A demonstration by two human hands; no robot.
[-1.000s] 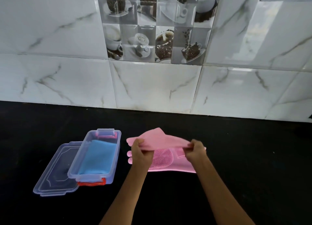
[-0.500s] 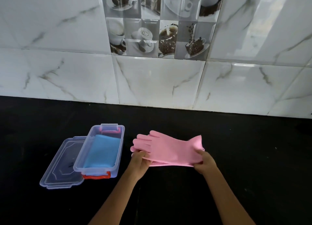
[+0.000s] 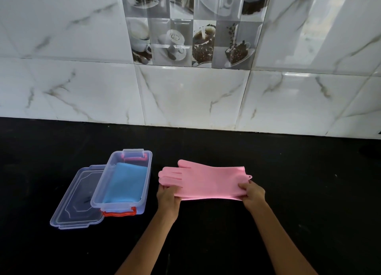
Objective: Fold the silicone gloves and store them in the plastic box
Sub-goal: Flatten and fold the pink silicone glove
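A pink silicone glove (image 3: 206,181) lies stretched flat on the black counter, fingers pointing left, cuff to the right, folded lengthwise with a second layer showing under its near edge. My left hand (image 3: 168,198) pinches the near edge at the finger end. My right hand (image 3: 253,193) pinches the near edge at the cuff end. Left of the glove stands the clear plastic box (image 3: 147,184) with red latches, open, holding a folded blue glove (image 3: 125,184).
The box's clear lid (image 3: 72,208) lies flat on the counter, tucked partly under the box's left side. A white marble-tiled wall (image 3: 185,95) rises behind the black counter (image 3: 309,182), with a coffee-picture tile above.
The lifted half of the pink glove has been brought over and laid down, so the glove now lies flat and folded. Both hands moved to its near edge and pulled it taut.
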